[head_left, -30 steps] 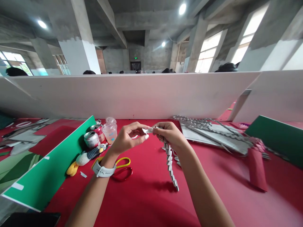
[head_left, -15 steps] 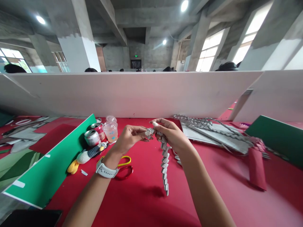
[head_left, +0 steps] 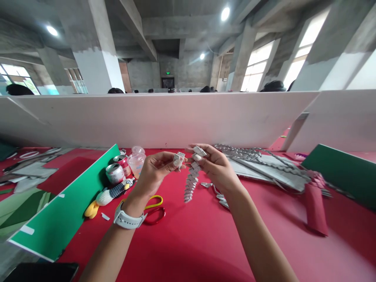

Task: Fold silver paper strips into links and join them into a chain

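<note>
My left hand, with a pale watch on its wrist, pinches a small folded grey-white strip piece between thumb and fingers. My right hand is closed on the top of a zigzag chain of folded strips, whose free end hangs down over the red tabletop. The hands are raised and close together, with a narrow gap between the piece and the chain. Below and right of the chain, a few loose grey-white strips lie partly behind my right forearm.
Scissors with yellow and red handles lie beside my left wrist. To the left are a plush bird, cans, a plastic cup and a green divider. Braided strips and a red roll lie right.
My hands have drawn slightly apart, separating the small piece from the chain's top. The chain's hanging end has swung left and up.
</note>
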Available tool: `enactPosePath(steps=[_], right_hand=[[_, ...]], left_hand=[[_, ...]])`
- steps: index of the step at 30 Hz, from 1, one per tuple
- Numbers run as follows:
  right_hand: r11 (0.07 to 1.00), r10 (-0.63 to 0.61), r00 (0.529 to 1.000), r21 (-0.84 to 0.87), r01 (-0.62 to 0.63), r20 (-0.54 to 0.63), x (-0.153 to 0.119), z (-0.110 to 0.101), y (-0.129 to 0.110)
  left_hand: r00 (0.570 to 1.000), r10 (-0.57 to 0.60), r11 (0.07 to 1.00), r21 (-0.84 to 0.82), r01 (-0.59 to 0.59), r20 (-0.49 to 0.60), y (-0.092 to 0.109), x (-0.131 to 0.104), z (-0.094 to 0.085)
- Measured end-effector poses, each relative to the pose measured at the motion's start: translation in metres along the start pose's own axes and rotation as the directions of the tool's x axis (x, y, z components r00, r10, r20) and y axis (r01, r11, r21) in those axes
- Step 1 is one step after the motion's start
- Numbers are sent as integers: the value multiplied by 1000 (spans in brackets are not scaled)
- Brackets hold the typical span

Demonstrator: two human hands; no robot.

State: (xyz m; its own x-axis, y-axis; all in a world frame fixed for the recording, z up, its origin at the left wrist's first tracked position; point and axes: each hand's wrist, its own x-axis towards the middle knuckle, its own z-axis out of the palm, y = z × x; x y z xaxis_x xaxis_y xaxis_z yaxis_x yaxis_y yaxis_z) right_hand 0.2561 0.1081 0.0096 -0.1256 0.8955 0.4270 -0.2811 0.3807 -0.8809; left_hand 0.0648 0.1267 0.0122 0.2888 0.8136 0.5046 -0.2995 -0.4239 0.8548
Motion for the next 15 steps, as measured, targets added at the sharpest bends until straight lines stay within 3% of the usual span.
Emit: enactPosePath(steps=[4,11,15], right_hand=[[1000,9,996,23,-7,-92,-3,11,-4],[987,98,991,135,-86,-87,-14,24,-13],[968,158,985,206,-141,-68,-16,28,-12]], left_hand=[[996,-59,992,-111,52,-65,3,1,0],[989,133,960,257,-111,-69,11,-7,6],[983,182,952,255,-170,-23,17,-13,11]])
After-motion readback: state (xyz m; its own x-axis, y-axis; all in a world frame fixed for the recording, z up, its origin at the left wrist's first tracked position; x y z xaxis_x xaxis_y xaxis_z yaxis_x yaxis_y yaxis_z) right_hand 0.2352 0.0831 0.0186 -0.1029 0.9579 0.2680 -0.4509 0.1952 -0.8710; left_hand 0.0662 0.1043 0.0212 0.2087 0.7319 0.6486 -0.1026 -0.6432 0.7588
